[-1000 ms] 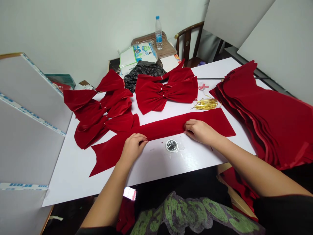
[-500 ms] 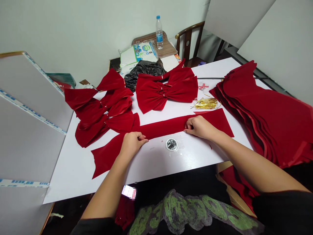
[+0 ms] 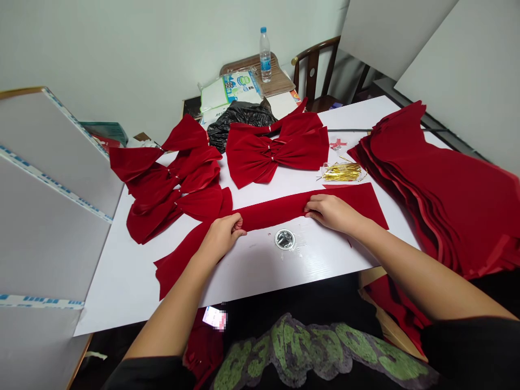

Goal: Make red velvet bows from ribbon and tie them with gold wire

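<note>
A long strip of red velvet fabric [image 3: 276,211] lies across the white table in front of me, its long near edge running between my hands. My left hand [image 3: 221,235] pinches that edge left of centre, with thumb and curled fingers together. On the right, my right hand [image 3: 331,211] is closed at the same edge, its fingertips partly hidden under the hand. Beyond the strip lie finished-looking red bows [image 3: 278,143], gathered at the middle with small ties. Another overlapping group of red bows [image 3: 176,179] is at the left.
Stacked red fabric pieces [image 3: 447,184] cover the table's right side. A packet of gold twist ties [image 3: 342,172] lies beside them. A round metal grommet [image 3: 285,239] is set in the white table [image 3: 252,276]. A black plastic bag [image 3: 239,116] and a water bottle [image 3: 265,57] are at the back.
My right fingers have flattened and stretched forward a little along the edge. My left hand has shifted slightly, and the strip's left end lies a bit differently.
</note>
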A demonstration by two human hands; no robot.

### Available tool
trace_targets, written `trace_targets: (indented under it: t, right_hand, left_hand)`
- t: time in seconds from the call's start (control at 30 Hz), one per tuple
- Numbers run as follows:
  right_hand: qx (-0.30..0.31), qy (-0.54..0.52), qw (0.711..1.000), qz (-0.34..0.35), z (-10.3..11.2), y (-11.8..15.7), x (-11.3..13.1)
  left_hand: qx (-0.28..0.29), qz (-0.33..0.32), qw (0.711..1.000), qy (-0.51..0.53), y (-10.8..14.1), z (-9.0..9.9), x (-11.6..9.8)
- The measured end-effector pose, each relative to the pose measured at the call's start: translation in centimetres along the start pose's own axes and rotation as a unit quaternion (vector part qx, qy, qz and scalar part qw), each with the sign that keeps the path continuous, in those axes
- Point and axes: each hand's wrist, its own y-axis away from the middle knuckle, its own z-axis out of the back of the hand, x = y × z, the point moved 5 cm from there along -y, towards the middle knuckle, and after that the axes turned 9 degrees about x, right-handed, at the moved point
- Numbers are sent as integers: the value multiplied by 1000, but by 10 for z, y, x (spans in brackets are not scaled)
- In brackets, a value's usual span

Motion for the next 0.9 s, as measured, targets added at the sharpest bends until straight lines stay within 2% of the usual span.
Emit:
trace_targets:
  t: [0.17, 0.3, 0.47, 0.63, 0.77, 0.9]
  right_hand:
    - [-17, 77, 997, 18, -1, 4, 4]
    - [-14, 105, 994, 23, 1, 5, 11]
    - [-8, 128, 992, 18, 3, 7, 15]
    - [-23, 146, 988, 38, 4, 7, 19]
    - [-27, 119, 990, 71, 2, 5, 20]
    - [-32, 77, 995, 63, 0, 4, 16]
  left_hand:
    - [-24, -30, 996, -75, 3, -6, 4]
    - [-19, -41, 991, -127, 2, -10, 6]
    - [-22, -27, 993, -116, 1, -9, 6]
    - [-74, -81, 987, -116, 4, -10, 0]
    - [-82, -103, 986, -100, 5, -12, 2]
    - [-85, -90, 988, -95, 6, -12, 4]
